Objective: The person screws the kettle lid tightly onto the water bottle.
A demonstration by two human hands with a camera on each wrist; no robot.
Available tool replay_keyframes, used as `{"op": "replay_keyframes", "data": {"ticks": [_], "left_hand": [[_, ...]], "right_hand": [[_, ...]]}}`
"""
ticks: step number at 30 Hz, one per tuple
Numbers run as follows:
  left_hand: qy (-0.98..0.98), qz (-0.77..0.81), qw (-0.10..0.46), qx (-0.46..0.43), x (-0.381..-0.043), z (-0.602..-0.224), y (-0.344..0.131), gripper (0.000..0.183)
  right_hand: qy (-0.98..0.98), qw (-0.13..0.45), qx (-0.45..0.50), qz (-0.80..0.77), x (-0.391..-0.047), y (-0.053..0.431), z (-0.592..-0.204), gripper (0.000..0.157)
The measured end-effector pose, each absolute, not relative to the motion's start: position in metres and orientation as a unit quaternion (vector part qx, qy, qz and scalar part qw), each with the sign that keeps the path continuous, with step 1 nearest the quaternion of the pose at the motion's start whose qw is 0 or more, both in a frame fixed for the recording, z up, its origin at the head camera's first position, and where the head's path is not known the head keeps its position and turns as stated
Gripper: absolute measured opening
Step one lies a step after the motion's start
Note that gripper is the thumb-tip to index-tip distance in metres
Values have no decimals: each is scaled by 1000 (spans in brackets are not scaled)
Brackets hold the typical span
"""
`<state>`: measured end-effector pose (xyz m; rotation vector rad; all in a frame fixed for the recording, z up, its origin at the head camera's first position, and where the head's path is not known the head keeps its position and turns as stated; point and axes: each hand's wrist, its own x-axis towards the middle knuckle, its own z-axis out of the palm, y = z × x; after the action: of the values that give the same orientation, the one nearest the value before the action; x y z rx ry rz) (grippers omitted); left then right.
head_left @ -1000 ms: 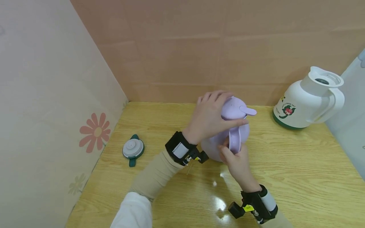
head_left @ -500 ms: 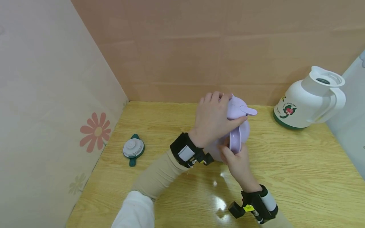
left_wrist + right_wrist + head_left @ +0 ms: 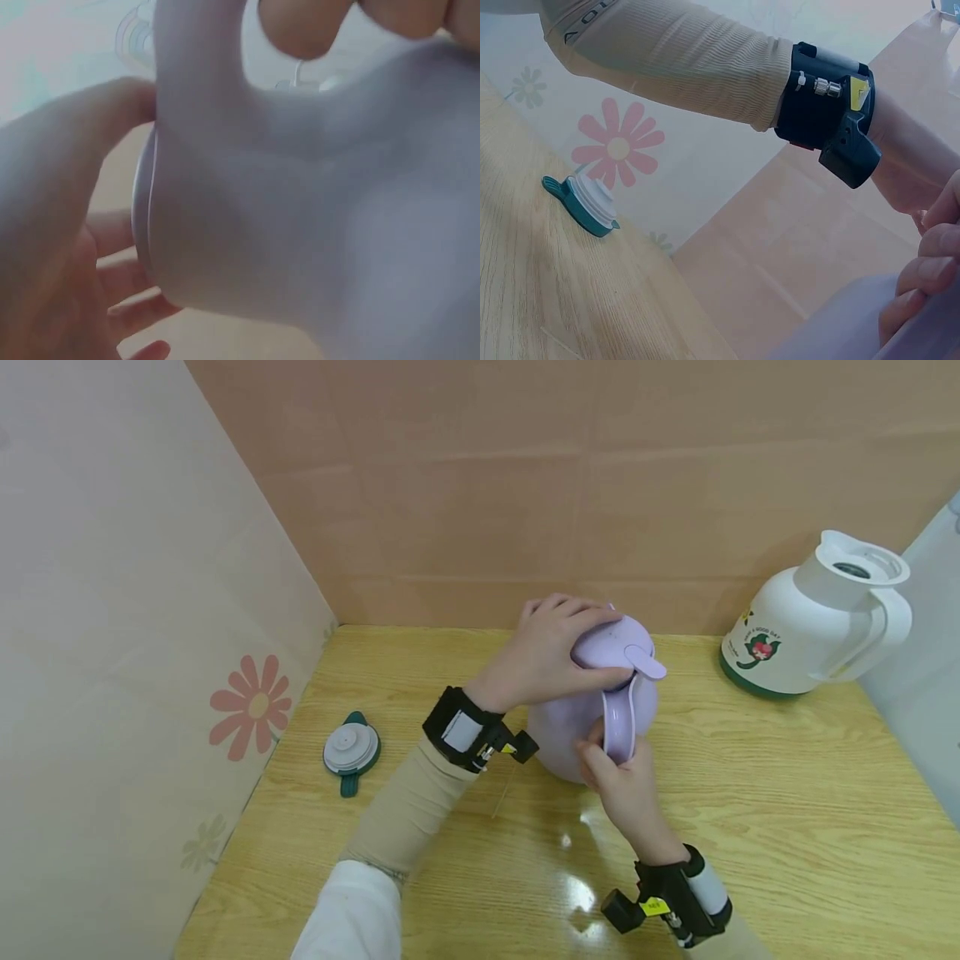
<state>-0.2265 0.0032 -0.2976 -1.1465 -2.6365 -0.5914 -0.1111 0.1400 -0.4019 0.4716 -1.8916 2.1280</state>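
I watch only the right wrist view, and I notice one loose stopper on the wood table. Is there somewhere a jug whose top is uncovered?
Observer: Yes. A white thermos jug with a green base stands at the right, and its top opening is uncovered.
Operator: Thank you. What does the right hand hold? The picture cuts it at the edge.
Observer: It grips the handle of a lavender jug.
Operator: And the left hand? I do not see where its fingers go.
Observer: They lie over the lavender lid, with the thumb along its near side.
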Motion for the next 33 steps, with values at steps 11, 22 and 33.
{"op": "replay_keyframes", "data": {"ticks": [11,22,33], "left_hand": [[-892,-219,86,-385,-230,-297,-2,69],[-933,-70,96,-340,-202,-274,22,88],[-950,-6,143,-276,-189,-269,46,77]], "right_hand": [[-671,133,149,714,-111,140,-401,28],[-654,124,158,730,-110,141,-403,26],[-655,120,151,731,-110,143,-402,27]]}}
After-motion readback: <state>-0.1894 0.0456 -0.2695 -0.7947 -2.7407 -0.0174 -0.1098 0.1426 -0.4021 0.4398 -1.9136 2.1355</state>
